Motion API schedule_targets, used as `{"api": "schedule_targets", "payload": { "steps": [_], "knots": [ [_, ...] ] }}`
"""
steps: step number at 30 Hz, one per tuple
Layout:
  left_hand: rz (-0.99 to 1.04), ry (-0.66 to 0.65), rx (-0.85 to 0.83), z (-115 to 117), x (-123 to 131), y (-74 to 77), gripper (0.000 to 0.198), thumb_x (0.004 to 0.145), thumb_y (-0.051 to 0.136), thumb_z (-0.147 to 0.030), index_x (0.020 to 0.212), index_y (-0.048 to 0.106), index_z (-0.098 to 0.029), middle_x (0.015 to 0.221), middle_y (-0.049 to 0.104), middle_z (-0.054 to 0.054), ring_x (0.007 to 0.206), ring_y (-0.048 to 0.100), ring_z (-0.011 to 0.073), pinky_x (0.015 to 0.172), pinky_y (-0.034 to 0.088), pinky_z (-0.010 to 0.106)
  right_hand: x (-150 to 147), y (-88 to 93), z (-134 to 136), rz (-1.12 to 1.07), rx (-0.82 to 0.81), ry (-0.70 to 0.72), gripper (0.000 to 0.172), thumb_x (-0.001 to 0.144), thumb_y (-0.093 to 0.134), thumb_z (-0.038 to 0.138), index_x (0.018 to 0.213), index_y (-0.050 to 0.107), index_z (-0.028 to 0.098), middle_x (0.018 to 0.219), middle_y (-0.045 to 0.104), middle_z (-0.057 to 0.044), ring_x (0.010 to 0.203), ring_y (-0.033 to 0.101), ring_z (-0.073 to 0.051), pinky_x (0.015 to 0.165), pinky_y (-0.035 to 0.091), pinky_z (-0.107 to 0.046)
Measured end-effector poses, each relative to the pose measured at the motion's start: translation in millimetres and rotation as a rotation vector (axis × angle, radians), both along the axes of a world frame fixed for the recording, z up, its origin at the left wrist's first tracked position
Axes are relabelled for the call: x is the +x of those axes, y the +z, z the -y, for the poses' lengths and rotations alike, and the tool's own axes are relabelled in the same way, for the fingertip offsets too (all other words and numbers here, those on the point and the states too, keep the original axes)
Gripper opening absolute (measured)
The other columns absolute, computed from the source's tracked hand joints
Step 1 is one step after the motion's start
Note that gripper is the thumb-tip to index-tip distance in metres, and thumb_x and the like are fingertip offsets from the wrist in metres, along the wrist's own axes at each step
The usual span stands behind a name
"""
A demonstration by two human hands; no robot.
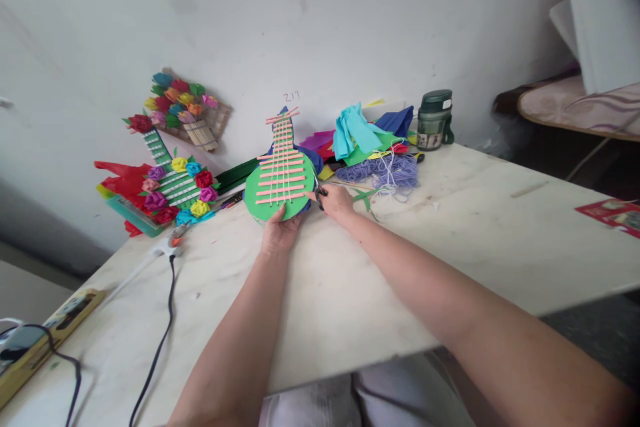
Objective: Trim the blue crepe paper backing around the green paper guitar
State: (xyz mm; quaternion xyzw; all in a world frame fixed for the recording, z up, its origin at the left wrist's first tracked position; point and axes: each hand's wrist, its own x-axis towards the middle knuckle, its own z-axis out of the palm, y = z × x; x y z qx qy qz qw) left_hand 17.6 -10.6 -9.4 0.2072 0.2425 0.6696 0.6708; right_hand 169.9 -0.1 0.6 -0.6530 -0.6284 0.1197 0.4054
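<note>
Lute model (pixel 281 177), left hand (pixel 281 232) gripping its bottom edge, right hand (pixel 339 203) holding scissors (pixel 321 195) at its right side

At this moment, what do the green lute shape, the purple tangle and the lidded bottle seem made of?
Green lute shape: probably matte card or foam sheet, flat and evenly coloured. Purple tangle: likely yarn, matte looped strands. Lidded bottle: perhaps smooth plastic or glass, the body looking translucent.
</note>
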Motion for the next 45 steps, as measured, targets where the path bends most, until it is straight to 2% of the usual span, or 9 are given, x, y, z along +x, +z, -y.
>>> {"api": "schedule_targets", "payload": {
  "steps": [6,10,16,25,31,45],
  "knots": [
    [0.008,-0.009,-0.007,-1.6,-3.2,-0.3,0.038,0.079,0.05,-0.001,0.113,0.057,-0.015,0.105,0.068,0.01,0.102,0.063,0.0251,0.092,0.05,0.042,0.1,0.1,-1.5,-0.006,0.022,0.009,0.044,0.078,0.049,0.063,0.074,0.07,0.024,0.074,0.067,-0.004,0.072,0.058,-0.018,0.057,0.033,-0.025],
    [0.015,-0.024,0.002,-3.1,-5.6,-1.8,0.043,0.079,0.05,-0.001,0.119,0.055,-0.017,0.109,0.067,0.01,0.106,0.061,0.0258,0.092,0.05,0.043,3.4,-1.4,-4.5,-0.032,0.031,0.033,0.044,0.075,0.052,0.064,0.074,0.071,0.024,0.074,0.067,-0.003,0.072,0.058,-0.017,0.056,0.032,-0.024],
    [-0.002,-0.07,0.015,-3.4,-5.4,-2.4,0.051,0.078,0.051,0.001,0.125,0.05,-0.018,0.114,0.065,0.011,0.11,0.059,0.0284,0.095,0.047,0.047,8.7,-3.8,-8.3,-0.065,0.043,0.026,0.042,0.075,0.054,0.063,0.073,0.07,0.024,0.071,0.066,-0.002,0.067,0.057,-0.016,0.055,0.031,-0.023],
    [-0.015,-0.082,0.008,-4.3,-10.4,-2.3,0.045,0.079,0.05,-0.001,0.122,0.052,-0.016,0.1,0.07,0.011,0.101,0.064,0.0266,0.091,0.05,0.045,8.7,-1.7,-7.9,-0.039,0.04,0.01,0.041,0.075,0.055,0.061,0.072,0.07,0.024,0.067,0.066,-0.002,0.065,0.058,-0.015,0.054,0.031,-0.023],
    [-0.002,-0.118,0.013,-6.8,-16.3,-3.7,0.05,0.08,0.05,-0.001,0.126,0.049,-0.019,0.105,0.069,0.01,0.103,0.063,0.0265,0.091,0.051,0.045,13.4,1.9,-4.7,-0.077,0.028,0.071,0.04,0.074,0.056,0.061,0.071,0.069,0.023,0.064,0.064,-0.001,0.063,0.058,-0.015,0.055,0.032,-0.023],
    [-0.095,-0.138,0.043,-7.6,-17.4,-5.5,0.053,0.077,0.055,-0.002,0.126,0.048,-0.021,0.117,0.064,0.01,0.116,0.054,0.0283,0.099,0.044,0.048,15.3,3.0,-5.1,-0.054,0.025,0.007,0.037,0.076,0.054,0.059,0.075,0.071,0.026,0.068,0.066,-0.002,0.066,0.056,-0.016,0.055,0.029,-0.025]
  ]
}}
